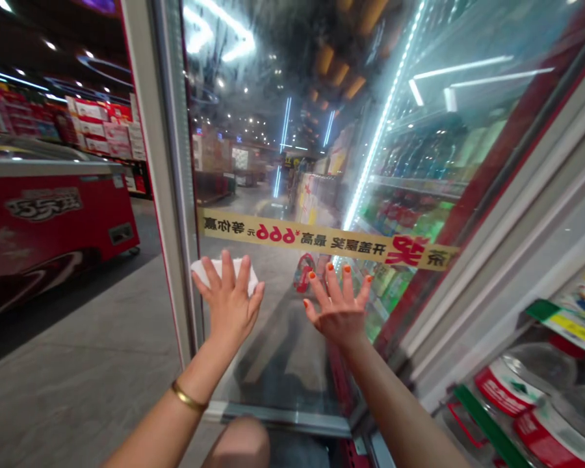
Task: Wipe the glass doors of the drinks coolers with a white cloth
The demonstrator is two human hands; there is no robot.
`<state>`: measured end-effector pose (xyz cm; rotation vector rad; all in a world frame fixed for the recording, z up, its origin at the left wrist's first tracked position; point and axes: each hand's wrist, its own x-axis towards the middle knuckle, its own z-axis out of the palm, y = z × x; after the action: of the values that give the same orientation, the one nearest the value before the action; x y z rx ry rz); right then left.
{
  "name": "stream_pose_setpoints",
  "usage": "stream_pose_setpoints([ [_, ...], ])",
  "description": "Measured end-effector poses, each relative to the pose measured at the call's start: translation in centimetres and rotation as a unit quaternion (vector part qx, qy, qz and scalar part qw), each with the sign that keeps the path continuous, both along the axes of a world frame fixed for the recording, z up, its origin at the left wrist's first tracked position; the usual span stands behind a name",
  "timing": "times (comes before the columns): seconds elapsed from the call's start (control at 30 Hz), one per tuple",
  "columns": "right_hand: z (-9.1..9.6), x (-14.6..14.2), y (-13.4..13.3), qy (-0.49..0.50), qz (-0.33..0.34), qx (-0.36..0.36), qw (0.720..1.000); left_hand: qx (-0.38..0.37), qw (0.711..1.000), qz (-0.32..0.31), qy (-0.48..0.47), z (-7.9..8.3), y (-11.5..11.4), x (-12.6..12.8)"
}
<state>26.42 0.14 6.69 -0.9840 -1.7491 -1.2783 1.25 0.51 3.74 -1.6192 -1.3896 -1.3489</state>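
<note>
1. At the bottom edge of the frame, near the middle, a bare knee [241, 443] shows, with both forearms rising from either side of it toward the centre.
2. A gold bracelet [188, 396] circles the left wrist, at lower centre-left.
3. In the lower right corner, red-capped bottles [517, 385] lie on a cooler shelf behind a green rail.
4. The left hand [229, 300], left of centre, lies flat with its fingers spread wide and straight. Its palm presses a white cloth [199, 270] against the glass rather than gripping it. The cloth peeks out on both sides of the fingers, just beside the door's pale frame [166, 195].
5. The right hand [338, 311], just right of centre, is also wide open, its fingers with orange nails fanned out. The palm faces the glass and holds nothing; whether it fully touches the pane I cannot tell.
6. Both hands are on the glass door [273, 130], which stands swung open and fills the middle of the frame, smeared and reflecting ceiling lights.
7. A yellow sticker strip [322, 240] with red and black characters, read in reverse, crosses the pane just above the fingertips.
8. To the right, lit cooler shelves [409, 214] carry rows of drinks.
9. At the left, across the grey floor [78, 364], stands a red chest freezer [53, 227].
10. Far behind, in the upper left, store shelves hold red packages.
</note>
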Motion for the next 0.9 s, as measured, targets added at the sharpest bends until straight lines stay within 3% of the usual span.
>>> stream_pose_setpoints([
  [0.07, 0.1, -0.1, 0.2, 0.006, 0.004, 0.005, 1.0, -0.009, 1.0, -0.01, 0.004, 2.9, 0.8, 2.3],
  [0.13, 0.2, 0.0, 0.5, 0.01, 0.006, 0.013, 1.0, -0.03, 0.996, -0.041, 0.077, 2.9, 1.1, 4.1],
  [0.23, 0.1, 0.0, 0.9, 0.005, 0.004, 0.023, 1.0, -0.062, 0.982, -0.075, 0.161, -2.0, 0.3, 3.6],
  [0.3, -0.2, -0.1, 0.9, -0.001, 0.006, 0.026, 1.0, -0.051, 0.992, -0.048, 0.106, -5.7, -0.5, 1.3],
  [0.37, -0.3, -0.3, 0.7, 0.001, 0.011, 0.023, 1.0, -0.033, 0.998, -0.011, 0.044, -7.3, -0.7, -1.0],
  [0.4, -0.2, -0.3, 0.5, 0.006, 0.015, 0.019, 1.0, -0.022, 1.0, 0.003, 0.019, -7.0, -0.4, -1.7],
  [0.47, 0.3, 0.1, 0.2, 0.01, 0.022, 0.008, 1.0, -0.004, 1.0, 0.018, -0.011, -4.4, 0.5, -1.7],
  [0.6, 3.6, 3.9, -0.1, -0.048, 0.043, 0.014, 0.998, 0.035, 0.999, 0.0, 0.001, 4.0, 2.0, 2.9],
  [0.67, 5.6, 6.6, 0.0, -0.074, 0.054, 0.026, 0.995, 0.056, 0.996, -0.025, 0.065, 6.1, 1.8, 5.2],
  [0.73, 6.9, 9.0, 0.2, -0.092, 0.069, 0.015, 0.993, 0.07, 0.983, -0.05, 0.162, 5.7, 1.1, 6.1],
  [0.8, 7.3, 10.5, 0.3, -0.107, 0.086, -0.012, 0.99, 0.079, 0.97, -0.059, 0.221, 3.4, 0.5, 5.1],
  [0.9, 6.5, 11.3, 0.4, -0.123, 0.102, -0.035, 0.987, 0.089, 0.979, -0.035, 0.179, -0.1, 0.6, 1.0],
])
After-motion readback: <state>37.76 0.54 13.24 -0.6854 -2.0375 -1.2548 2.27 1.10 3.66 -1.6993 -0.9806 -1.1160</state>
